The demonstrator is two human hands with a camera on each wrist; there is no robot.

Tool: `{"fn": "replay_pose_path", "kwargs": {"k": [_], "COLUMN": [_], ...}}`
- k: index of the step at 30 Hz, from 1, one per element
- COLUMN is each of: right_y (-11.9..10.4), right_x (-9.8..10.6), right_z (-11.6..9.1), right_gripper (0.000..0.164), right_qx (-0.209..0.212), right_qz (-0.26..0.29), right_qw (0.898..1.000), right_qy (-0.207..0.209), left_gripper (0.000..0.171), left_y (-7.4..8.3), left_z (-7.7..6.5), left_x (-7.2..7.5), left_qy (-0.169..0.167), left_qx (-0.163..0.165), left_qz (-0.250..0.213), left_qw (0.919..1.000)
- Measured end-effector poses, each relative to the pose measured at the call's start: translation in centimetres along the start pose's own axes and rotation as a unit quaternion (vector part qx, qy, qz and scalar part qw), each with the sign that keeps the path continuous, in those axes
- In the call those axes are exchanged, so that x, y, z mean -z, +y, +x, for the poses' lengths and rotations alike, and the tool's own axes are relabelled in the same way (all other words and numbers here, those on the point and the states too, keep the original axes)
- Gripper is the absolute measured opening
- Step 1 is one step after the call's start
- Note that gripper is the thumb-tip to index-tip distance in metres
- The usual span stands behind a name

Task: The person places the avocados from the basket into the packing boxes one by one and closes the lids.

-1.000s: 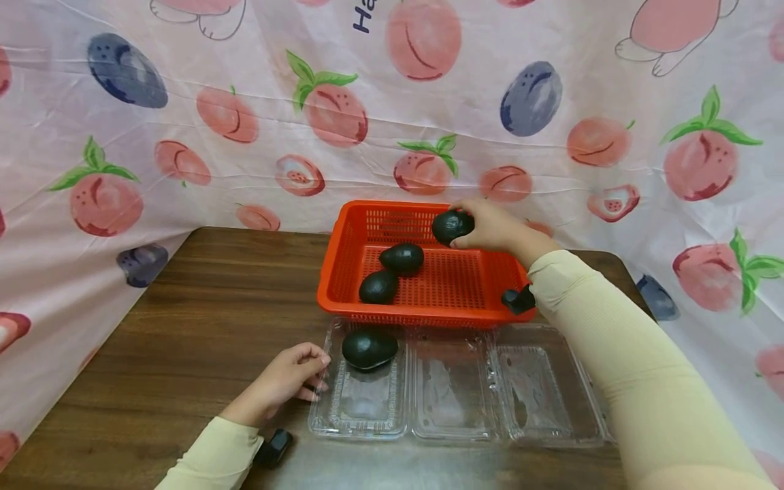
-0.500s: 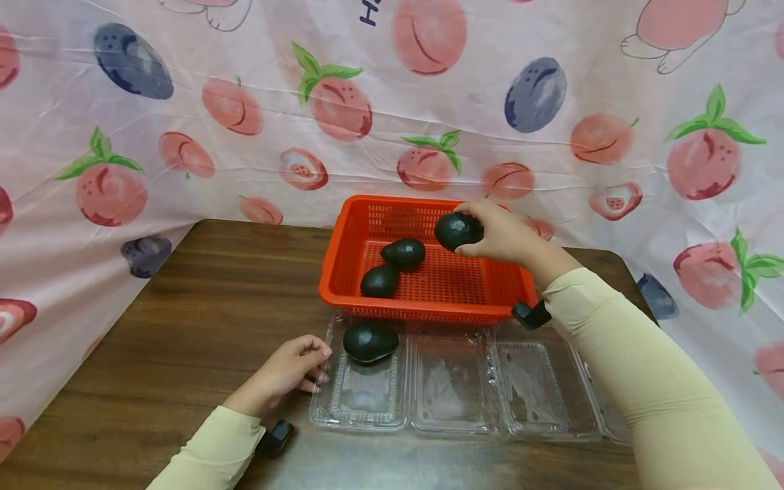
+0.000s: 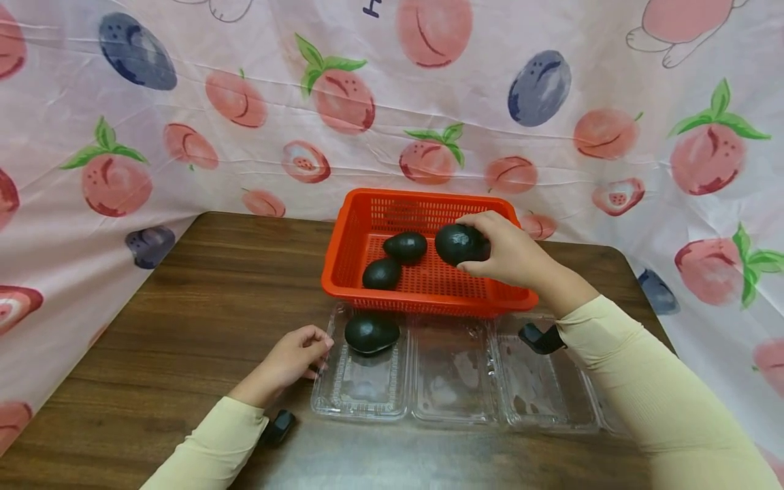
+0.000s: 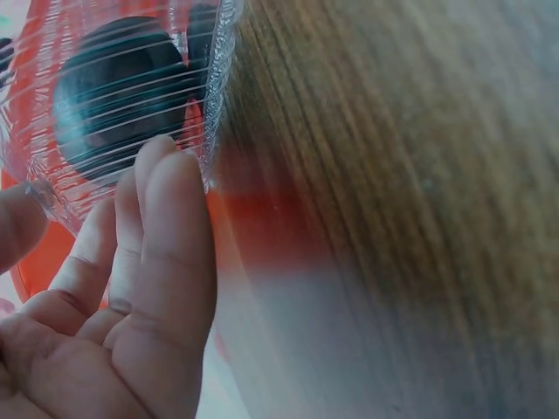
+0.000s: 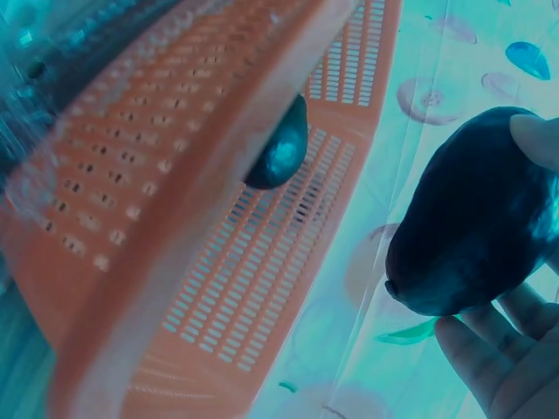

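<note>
My right hand (image 3: pixel 511 250) grips a dark avocado (image 3: pixel 458 244) above the orange basket (image 3: pixel 398 299), thumb and fingers around its side. The right wrist view shows the held avocado (image 5: pixel 476 214) with its narrow end away from the palm. My left hand (image 3: pixel 298 357) is at the left edge of a clear plastic clamshell container (image 3: pixel 361 408). Its fairly straight fingers (image 4: pixel 170 227) are against the ribbed outer wall, with the thumb near the rim. One avocado (image 3: pixel 371 332) lies at the far end of this container.
Two more avocados, one behind (image 3: pixel 405 248) and one in front (image 3: pixel 382 273), lie in the basket's left half. Clear plastic trays or lids (image 3: pixel 454 408) extend rightward along the table (image 3: pixel 245 272). Behind it hangs a fruit-print cloth (image 3: pixel 380 163).
My right hand has brought the avocado slightly nearer and lower over the basket. My left hand stays by the container's edge. The head view has tilted down a little.
</note>
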State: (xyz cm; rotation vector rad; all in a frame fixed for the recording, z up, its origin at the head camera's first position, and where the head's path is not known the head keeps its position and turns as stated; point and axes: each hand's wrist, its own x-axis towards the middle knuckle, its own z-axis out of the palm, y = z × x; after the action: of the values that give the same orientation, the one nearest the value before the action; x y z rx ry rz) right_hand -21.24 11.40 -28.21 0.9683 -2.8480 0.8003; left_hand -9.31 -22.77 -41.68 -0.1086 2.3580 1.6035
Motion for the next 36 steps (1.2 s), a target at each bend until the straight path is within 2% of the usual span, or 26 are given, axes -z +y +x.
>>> {"fn": "replay_pose_path", "kwargs": {"k": [6, 12, 18, 25, 36], "right_y": [-0.5, -1.2, -2.2, -3.7, -6.2], "right_x": [-0.7, -1.7, -2.9, -4.2, -6.0], "right_z": [-1.7, -2.9, -3.9, -4.7, -5.6], "right_gripper": [0.062, 0.062, 0.063, 0.065, 0.064], "right_qx": [0.011, 0.017, 0.027, 0.033, 0.052], "right_qz": [0.012, 0.009, 0.012, 0.017, 0.019], "right_qw": [1.000, 1.000, 1.000, 0.999, 0.998], "right_qy": [0.006, 0.009, 0.007, -0.014, -0.010], "left_gripper": [0.018, 0.018, 0.020, 0.018, 0.020], "left_y": [0.3, 0.6, 0.7, 0.6, 0.8], "left_z": [-0.1, -0.2, -0.2, -0.3, -0.2], "left_x": [-0.2, 0.0, 0.2, 0.2, 0.2], "left_qy": [0.019, 0.018, 0.010, 0.013, 0.007], "left_qx": [-0.011, -0.020, -0.024, -0.026, -0.022], "left_qz": [0.049, 0.085, 0.092, 0.092, 0.101], "left_qw": [0.9985, 0.9960, 0.9954, 0.9954, 0.9947]}}
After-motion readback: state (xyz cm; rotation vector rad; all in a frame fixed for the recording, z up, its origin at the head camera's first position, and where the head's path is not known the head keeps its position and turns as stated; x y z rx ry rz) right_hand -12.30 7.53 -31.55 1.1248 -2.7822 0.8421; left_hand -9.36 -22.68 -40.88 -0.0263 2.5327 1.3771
